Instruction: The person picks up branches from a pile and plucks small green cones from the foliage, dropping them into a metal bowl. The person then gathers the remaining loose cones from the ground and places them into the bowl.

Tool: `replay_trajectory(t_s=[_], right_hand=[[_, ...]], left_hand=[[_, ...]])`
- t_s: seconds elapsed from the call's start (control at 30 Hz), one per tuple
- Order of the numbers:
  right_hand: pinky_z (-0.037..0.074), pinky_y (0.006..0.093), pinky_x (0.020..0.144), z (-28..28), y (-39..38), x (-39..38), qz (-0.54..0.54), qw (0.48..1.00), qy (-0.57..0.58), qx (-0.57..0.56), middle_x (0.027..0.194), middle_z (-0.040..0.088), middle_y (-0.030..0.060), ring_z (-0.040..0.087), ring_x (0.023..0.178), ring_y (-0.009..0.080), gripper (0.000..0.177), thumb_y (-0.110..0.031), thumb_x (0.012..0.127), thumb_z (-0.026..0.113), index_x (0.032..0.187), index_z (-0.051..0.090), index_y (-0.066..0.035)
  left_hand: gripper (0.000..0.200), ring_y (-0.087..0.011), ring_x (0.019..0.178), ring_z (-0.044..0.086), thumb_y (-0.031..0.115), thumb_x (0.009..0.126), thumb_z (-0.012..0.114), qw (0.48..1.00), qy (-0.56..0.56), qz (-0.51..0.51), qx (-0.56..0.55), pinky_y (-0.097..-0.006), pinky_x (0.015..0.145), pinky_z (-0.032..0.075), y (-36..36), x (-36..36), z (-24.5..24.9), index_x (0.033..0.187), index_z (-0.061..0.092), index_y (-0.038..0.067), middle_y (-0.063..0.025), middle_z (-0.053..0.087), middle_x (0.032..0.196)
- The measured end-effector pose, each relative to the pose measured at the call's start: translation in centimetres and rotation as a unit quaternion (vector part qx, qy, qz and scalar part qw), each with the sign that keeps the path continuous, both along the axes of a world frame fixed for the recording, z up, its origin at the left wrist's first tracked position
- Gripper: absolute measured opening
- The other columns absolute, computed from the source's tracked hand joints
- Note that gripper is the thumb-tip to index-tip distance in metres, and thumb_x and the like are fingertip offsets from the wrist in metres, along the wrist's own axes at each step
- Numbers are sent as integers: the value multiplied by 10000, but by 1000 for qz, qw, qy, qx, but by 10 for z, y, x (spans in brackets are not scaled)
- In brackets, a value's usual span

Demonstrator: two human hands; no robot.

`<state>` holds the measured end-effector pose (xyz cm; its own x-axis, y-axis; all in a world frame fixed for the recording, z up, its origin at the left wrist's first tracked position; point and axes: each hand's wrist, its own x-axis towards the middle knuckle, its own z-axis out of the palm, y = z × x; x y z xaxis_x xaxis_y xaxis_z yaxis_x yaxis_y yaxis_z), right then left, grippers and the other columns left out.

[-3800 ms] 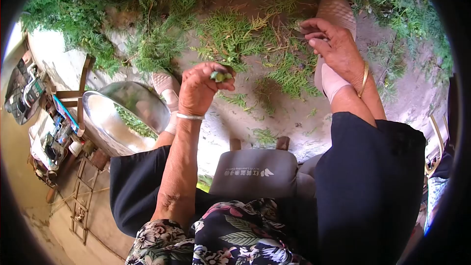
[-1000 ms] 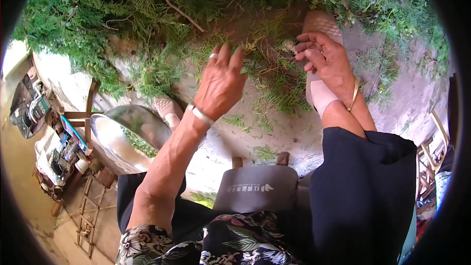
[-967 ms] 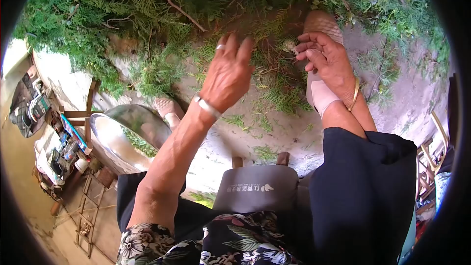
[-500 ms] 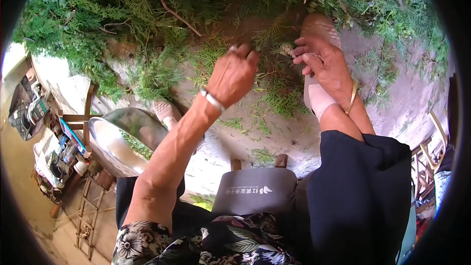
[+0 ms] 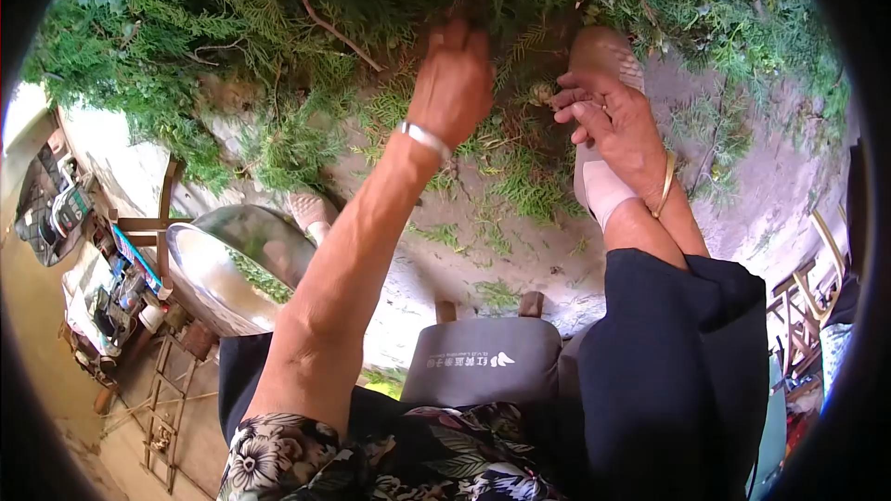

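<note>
My left hand [image 5: 455,70], with a silver bracelet at the wrist, reaches into the lower edge of the green conifer branches [image 5: 306,56]. Its fingertips blur into the shaded foliage, so their grip is hidden. Beside the beige shoe [image 5: 603,51], my right hand [image 5: 613,121] has its fingers curled toward the thumb. Whatever lies between those fingers is too small to make out. A gold bracelet [image 5: 668,184] circles the right wrist. Loose green sprigs [image 5: 534,190] lie on the ground between my hands.
A metal basin [image 5: 200,264] with greenery inside stands at the left. Behind it are a wooden stool frame [image 5: 167,223] and cluttered items. A grey cushioned seat [image 5: 483,362] lies between my legs. Wooden chair parts [image 5: 821,269] stand at the far right.
My left hand has moved forward, away from my body, from above the loose sprigs to the branches, its arm straightening. The right hand stays nearly in place.
</note>
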<state>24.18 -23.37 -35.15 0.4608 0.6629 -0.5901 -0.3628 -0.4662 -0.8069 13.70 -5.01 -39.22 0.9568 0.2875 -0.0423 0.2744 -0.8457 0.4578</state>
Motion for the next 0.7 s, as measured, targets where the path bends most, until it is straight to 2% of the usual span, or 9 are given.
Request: replay_trajectory(t_s=[0.1, 0.17, 0.2, 0.27, 0.4, 0.5, 0.6, 0.67, 0.7], right_hand=[[498, 230, 605, 0, -2, 0, 4, 1000, -4, 2, 947, 622, 92, 614, 798, 129, 257, 28, 870, 462, 1117, 530, 24], [498, 231, 604, -2, -2, 0, 11, 1000, -6, 1, 945, 622, 92, 613, 797, 128, 257, 30, 870, 461, 1116, 531, 24], [498, 231, 605, -4, -4, 0, 9, 1000, -8, 10, 943, 622, 91, 613, 796, 127, 257, 31, 869, 462, 1116, 532, 23], [499, 231, 605, -4, -4, -1, 8, 1000, -9, 18, 941, 622, 91, 613, 795, 127, 256, 32, 869, 463, 1116, 532, 21], [498, 229, 605, -3, -2, -1, 5, 1000, -8, 12, 944, 619, 92, 617, 797, 129, 256, 35, 871, 465, 1117, 532, 19], [497, 226, 604, -2, 0, -1, 3, 1000, -5, 7, 949, 617, 93, 618, 801, 131, 254, 37, 872, 466, 1118, 531, 21], [495, 224, 604, -2, -1, -1, 0, 1000, 1, 4, 952, 616, 93, 618, 804, 130, 255, 37, 873, 467, 1119, 531, 22], [495, 224, 604, -3, -1, -1, -3, 1000, 7, 4, 953, 616, 94, 618, 804, 130, 255, 37, 872, 467, 1119, 531, 22], [496, 225, 606, -3, -2, -1, -5, 1000, 7, 12, 952, 616, 95, 618, 803, 130, 256, 37, 873, 466, 1119, 531, 22]], left_hand=[[327, -377, 893, 575, 21, 750, 620, 996, 51, -6, -68, -442, 774, 490, -15, -38, 24, 1063, 556, -47, -247, 549, 1071], [285, -347, 824, 611, -16, 762, 594, 997, -34, 51, -56, -386, 685, 523, -11, -56, 25, 1047, 591, -15, -245, 563, 1071], [284, -325, 770, 634, -32, 767, 586, 992, -65, 99, -45, -355, 615, 530, -2, -60, 20, 1045, 617, 19, -216, 615, 972], [248, -306, 727, 648, 7, 766, 613, 983, 1, 180, -32, -360, 610, 518, 20, -55, 9, 1011, 639, 39, -178, 647, 826], [197, -289, 685, 640, 69, 768, 634, 979, 34, 200, 28, -378, 591, 496, 59, -39, -21, 964, 642, 48, -165, 640, 739], [162, -291, 655, 628, 121, 778, 639, 987, -2, 124, 99, -382, 586, 477, 70, -40, -29, 922, 637, 47, -171, 637, 737], [150, -308, 652, 619, 113, 781, 630, 988, 31, 145, 39, -370, 594, 475, 60, -46, -13, 911, 633, 38, -172, 634, 729], [138, -314, 642, 614, 107, 795, 607, 971, -21, 234, -42, -369, 591, 469, 45, -57, 0, 906, 628, 27, -178, 621, 708], [138, -236, 568, 593, 90, 818, 577, 964, -54, 248, -75, -342, 537, 456, 34, -58, 10, 912, 622, -1, -139, 618, 681]])
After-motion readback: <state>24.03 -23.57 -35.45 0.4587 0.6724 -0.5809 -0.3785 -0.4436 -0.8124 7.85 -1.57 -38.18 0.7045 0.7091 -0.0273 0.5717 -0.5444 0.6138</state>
